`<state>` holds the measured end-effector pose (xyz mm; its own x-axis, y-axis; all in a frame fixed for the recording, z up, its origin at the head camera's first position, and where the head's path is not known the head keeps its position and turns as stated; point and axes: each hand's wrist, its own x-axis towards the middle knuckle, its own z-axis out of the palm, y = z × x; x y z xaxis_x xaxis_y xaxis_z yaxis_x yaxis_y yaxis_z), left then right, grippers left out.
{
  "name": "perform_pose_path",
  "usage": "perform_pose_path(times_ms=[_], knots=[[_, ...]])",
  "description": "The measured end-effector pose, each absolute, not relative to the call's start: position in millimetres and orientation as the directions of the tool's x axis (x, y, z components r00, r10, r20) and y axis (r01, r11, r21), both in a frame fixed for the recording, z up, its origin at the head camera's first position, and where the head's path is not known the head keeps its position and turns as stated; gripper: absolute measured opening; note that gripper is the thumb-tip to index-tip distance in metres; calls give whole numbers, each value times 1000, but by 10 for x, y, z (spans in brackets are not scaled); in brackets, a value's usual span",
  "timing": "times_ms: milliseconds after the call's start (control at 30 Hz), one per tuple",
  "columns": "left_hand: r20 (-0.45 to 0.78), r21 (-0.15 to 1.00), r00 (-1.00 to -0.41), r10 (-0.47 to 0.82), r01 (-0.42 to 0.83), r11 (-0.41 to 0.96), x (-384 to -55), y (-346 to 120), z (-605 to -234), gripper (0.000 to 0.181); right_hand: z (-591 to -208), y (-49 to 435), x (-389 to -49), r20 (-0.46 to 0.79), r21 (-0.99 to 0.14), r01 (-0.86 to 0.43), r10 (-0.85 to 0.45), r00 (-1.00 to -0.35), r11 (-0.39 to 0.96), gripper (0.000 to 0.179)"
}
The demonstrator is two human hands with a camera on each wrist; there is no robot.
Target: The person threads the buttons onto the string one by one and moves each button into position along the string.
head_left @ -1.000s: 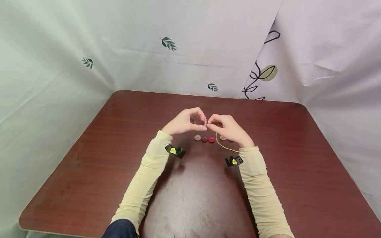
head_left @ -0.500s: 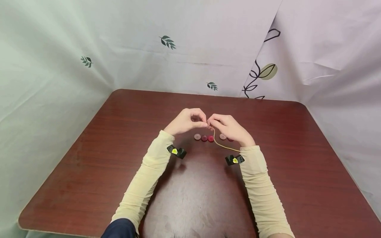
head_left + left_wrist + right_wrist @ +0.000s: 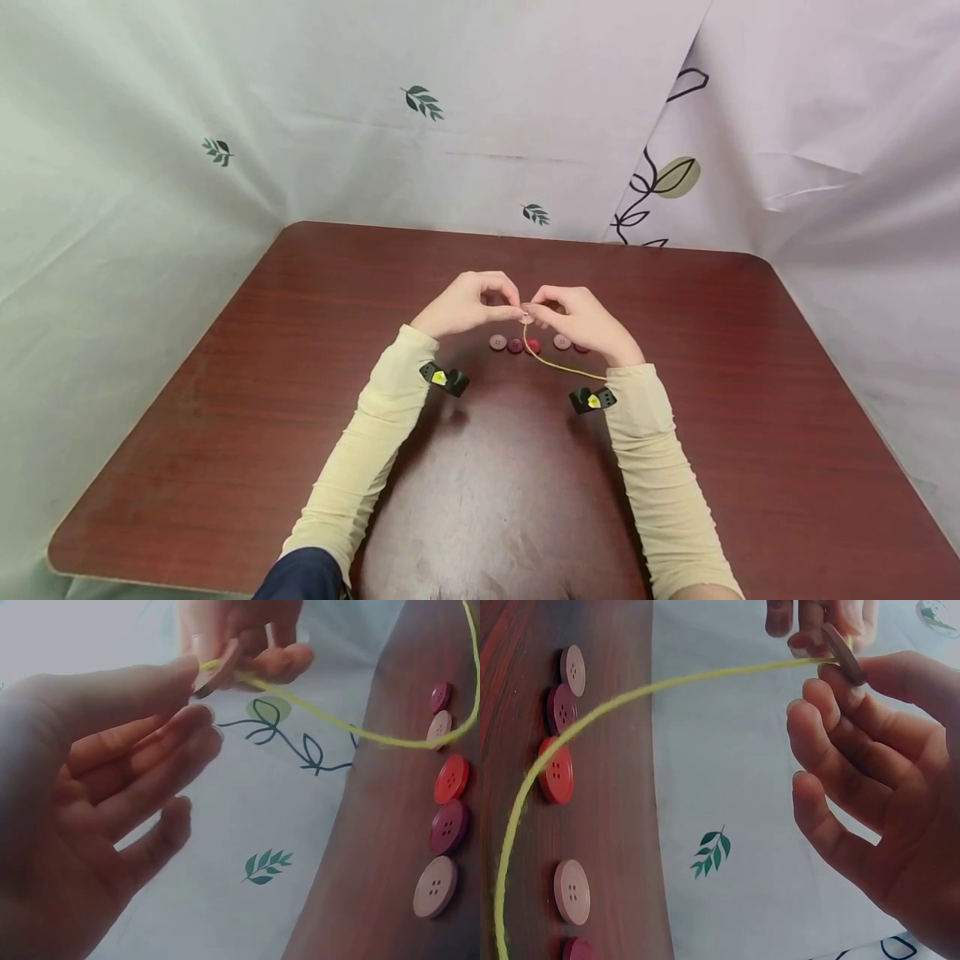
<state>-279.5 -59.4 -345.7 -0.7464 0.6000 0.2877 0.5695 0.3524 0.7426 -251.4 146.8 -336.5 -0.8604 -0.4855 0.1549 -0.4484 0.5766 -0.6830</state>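
A pale pink button (image 3: pixel 527 314) is held up between the two hands, with a yellow string (image 3: pixel 300 703) running through it. My right hand (image 3: pixel 581 321) pinches the button's edge; in the right wrist view the thumb (image 3: pixel 900 679) lies against it. On the button's other side, my left hand (image 3: pixel 465 304) pinches the string's short end, its thumb (image 3: pixel 142 686) right beside the button. From the button the long part of the string droops toward the right wrist. Below, on the table, lie a pink button (image 3: pixel 435 887), a plum button (image 3: pixel 448 826) and a red button (image 3: pixel 451 780).
To the right of these lie another pink button (image 3: pixel 562 342) and a dark red button (image 3: pixel 582 348), partly hidden by the right hand in the head view. The brown table (image 3: pixel 225 400) has white patterned cloth (image 3: pixel 465 167) behind it.
The button has turned from edge-on to facing the head camera. The right hand has shifted from the string to the button's edge, and the string's hanging part has moved left.
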Motion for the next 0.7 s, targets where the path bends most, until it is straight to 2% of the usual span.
perform_pose_path(times_ms=[133, 367, 567, 700], knots=[[266, 723, -744, 613, 575, 384, -2805, -635, -3442, 6, -3394, 1522, -2534, 119, -679, -428, -486, -866, 596, 22], [213, 696, -768, 604, 554, 458, -2808, -696, -3404, 5, -3448, 1634, -2586, -14, -723, -338, -502, -865, 603, 25], [137, 688, -787, 602, 512, 514, -2818, -746, -3387, 5, -3458, 1692, -2611, -60, -664, -338, -498, -865, 667, 20], [93, 691, -785, 613, 494, 528, -2822, -790, -3392, 5, -3483, 1737, -2621, -93, -659, -319, -495, -864, 681, 25]])
